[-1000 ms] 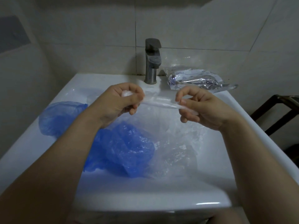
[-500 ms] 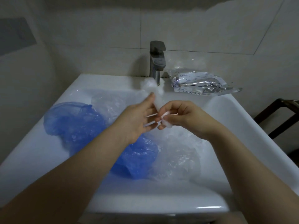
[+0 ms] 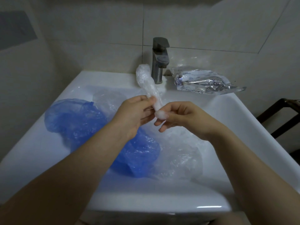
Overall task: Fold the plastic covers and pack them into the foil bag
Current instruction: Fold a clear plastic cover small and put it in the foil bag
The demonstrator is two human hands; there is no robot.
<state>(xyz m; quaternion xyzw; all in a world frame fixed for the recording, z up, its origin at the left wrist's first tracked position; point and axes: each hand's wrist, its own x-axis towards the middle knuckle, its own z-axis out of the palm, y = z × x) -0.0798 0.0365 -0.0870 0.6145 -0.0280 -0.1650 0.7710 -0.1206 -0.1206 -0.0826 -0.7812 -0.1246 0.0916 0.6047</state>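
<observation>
Step in hand: folding. L hand (image 3: 134, 114) & R hand (image 3: 180, 117) both pinched the clear cover (image 3: 146, 82), twisted to a strip. Next: fold compact, insert into foil bag (image 3: 203, 82).

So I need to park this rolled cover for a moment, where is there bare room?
Bare rim left of the faucet, behind the blue covers, and the sink's near rim. The basin is crowded with covers; the foil bag fills the right back ledge.
</observation>
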